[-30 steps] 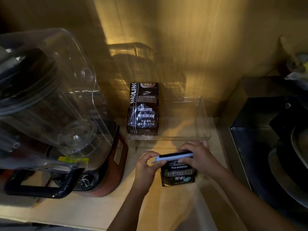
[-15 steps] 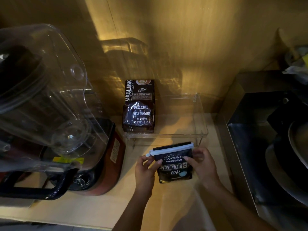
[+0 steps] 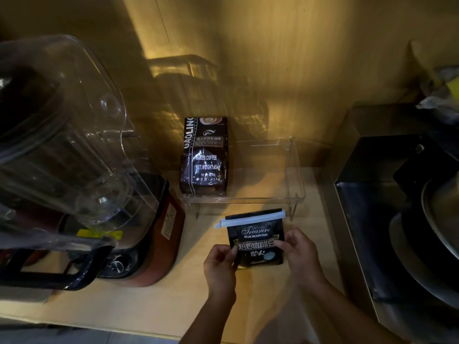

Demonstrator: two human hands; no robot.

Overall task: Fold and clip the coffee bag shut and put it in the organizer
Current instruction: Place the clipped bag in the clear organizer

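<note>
You hold a small black coffee bag (image 3: 257, 240) upright just above the wooden countertop (image 3: 149, 309), near its front edge. Your left hand (image 3: 219, 268) pinches the bag's lower left edge, thumb and fingers closed on it. Your right hand (image 3: 301, 256) grips the right side, its fingers pressed onto the printed front. Holding it by both sides keeps the bag steady and its label facing you.

A white clip (image 3: 250, 218) runs across the folded top of the bag and sticks out past both ends, so the fold looks sealed already.

Just behind the bag, toward the back wall, stands a clear organizer (image 3: 295, 167) on thin metal legs. A taller dark coffee pack (image 3: 205, 157) occupies its left end; the right part appears free, likely the spot for your bag.

A blender (image 3: 74, 170) with a clear jug fills the countertop's left side. A dark metal sink (image 3: 387, 219) lies off the right edge.
</note>
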